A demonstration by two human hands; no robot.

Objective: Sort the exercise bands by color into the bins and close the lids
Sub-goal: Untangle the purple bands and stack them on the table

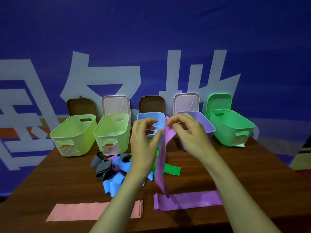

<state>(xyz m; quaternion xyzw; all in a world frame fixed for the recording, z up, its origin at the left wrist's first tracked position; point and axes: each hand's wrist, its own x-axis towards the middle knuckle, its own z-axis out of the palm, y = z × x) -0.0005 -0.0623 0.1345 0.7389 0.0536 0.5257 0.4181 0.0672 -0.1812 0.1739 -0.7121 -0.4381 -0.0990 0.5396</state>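
— What's in hand?

— A purple band (161, 158), pinched at its top edge by the right hand (188, 132), hanging limp over the table (67, 179) in front of the purple bin (207, 126).

— And the left hand (144, 137)?

— Curled at the band's edge; I can't tell whether it grips. The band looks light, floppy and stretchy, so it's best held at one end.

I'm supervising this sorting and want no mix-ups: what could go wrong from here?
The hanging purple band, pinched at its top by the right hand, hangs down to the flat purple band and may drag it. The two yellow-green bins look alike, so the pink band could land in the wrong one.
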